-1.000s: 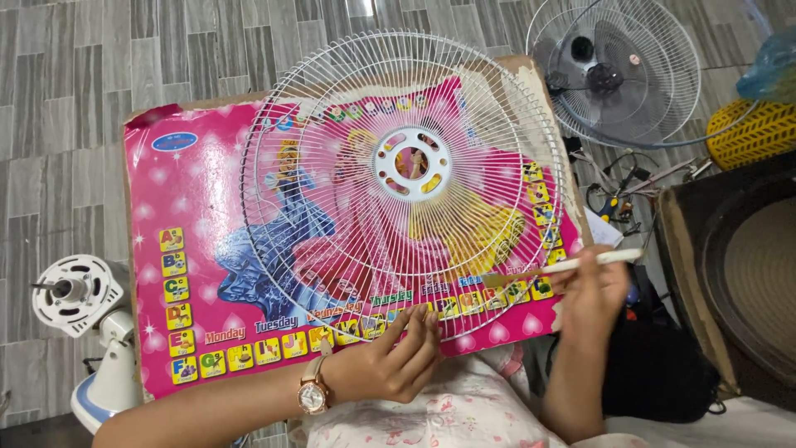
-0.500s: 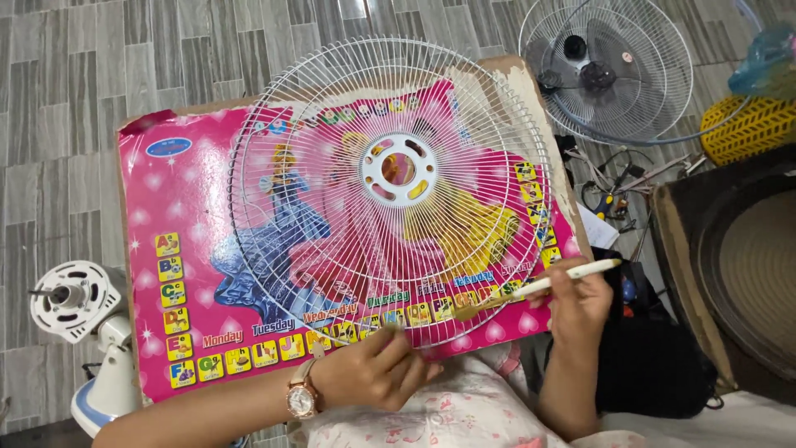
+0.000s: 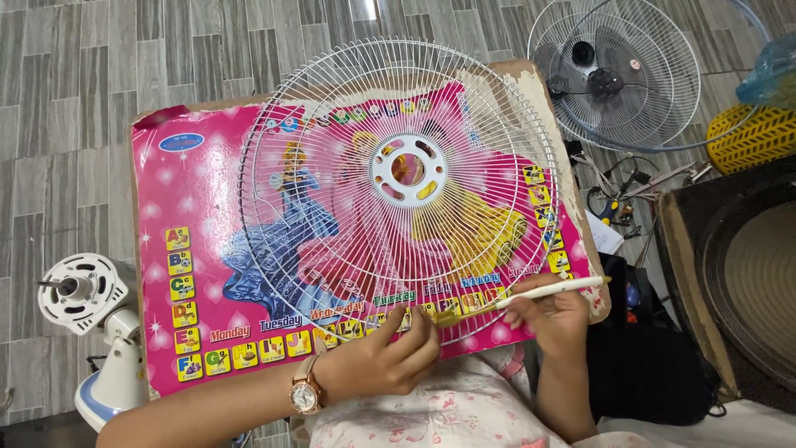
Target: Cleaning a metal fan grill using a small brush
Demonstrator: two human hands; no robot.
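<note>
A round white wire fan guard (image 3: 398, 191) lies flat on a pink picture board (image 3: 199, 274) on the floor. My left hand (image 3: 381, 361), with a wristwatch on the wrist, pinches the guard's near rim. Just to its right, my right hand (image 3: 551, 319) holds a thin white-handled brush (image 3: 539, 292) almost level; the brush tip points left and rests on the rim wires beside my left fingers.
A white fan motor on its stand (image 3: 83, 299) sits at the left. Another wire guard with a fan hub (image 3: 613, 75) lies at the upper right, by a yellow basket (image 3: 754, 137), loose tools and wires (image 3: 622, 195), and a dark box (image 3: 738, 274) at the right.
The guard and board sit a little lower and to the right in view. My right hand has brought the brush tip left along the near rim, closer to my left hand.
</note>
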